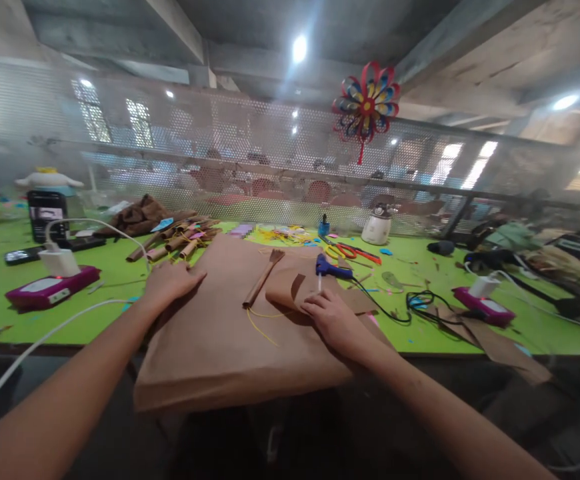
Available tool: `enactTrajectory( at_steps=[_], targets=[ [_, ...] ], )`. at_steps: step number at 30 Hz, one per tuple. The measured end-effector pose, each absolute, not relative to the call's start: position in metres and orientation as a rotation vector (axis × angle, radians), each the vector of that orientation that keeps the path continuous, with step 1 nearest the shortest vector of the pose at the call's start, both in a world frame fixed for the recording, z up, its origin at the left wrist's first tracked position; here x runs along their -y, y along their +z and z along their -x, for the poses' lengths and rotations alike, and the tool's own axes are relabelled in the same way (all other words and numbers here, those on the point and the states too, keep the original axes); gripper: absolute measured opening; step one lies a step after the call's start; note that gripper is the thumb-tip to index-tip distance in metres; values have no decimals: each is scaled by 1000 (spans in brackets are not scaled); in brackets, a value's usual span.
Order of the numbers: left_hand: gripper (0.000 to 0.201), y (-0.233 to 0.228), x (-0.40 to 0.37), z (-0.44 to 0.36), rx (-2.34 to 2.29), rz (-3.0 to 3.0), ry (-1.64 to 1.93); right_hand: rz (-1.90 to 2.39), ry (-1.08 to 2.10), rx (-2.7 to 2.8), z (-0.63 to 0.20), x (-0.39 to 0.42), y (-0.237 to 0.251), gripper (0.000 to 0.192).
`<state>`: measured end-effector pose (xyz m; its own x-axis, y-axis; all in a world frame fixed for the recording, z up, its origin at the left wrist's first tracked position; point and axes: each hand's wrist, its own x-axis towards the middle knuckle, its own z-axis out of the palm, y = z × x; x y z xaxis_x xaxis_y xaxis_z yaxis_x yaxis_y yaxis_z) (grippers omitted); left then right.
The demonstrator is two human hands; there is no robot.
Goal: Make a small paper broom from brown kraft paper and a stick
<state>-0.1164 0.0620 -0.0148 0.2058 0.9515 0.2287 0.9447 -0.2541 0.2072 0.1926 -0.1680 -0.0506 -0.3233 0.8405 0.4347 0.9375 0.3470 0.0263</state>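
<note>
A large sheet of brown kraft paper [210, 340] lies over the table and hangs past its front edge. My left hand [173, 283] rests on its left edge, thumb out and fingers apart. On the right, my right hand [335, 320] lies with loosely bent fingers by a curled piece of brown paper [283, 290]; nothing shows gripped in it. Just beyond those fingers is a blue glue gun [331, 268], its clear glue stick pointing toward them. Between my hands sits a rolled brown paper tube [263, 280] with a frayed top and yellow string [263, 327] at its lower end.
Several paper tubes [177, 240] are piled at the back left. Scissors [345, 251] lie behind the glue gun. Purple power strips [53, 287] with cables stand at both sides. A phone [47, 217] stands upright at left. A white container [377, 228] is at the back.
</note>
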Motion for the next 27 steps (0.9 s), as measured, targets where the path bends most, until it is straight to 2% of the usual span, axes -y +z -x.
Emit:
enactTrajectory(
  at_steps=[3, 8, 11, 22, 27],
  targets=[
    [63, -13, -67, 124, -2028, -2411, 422, 1551, -394, 2255, -193, 168, -52, 31],
    [36, -7, -63, 127, -2065, -2276, 441, 1519, -392, 2214, -192, 168, -54, 29],
    [28, -5, -61, 125, -2043, -2252, 522, 1517, -373, 2218, -190, 168, -56, 31],
    [38, 24, -113, 85, -2097, -2213, 702, 1537, -299, 2286, -191, 146, -32, 35],
    [34, 13, -126, 72, -2109, -2173, 731, 1609, -343, 2288, -191, 124, -36, 32]
  ],
)
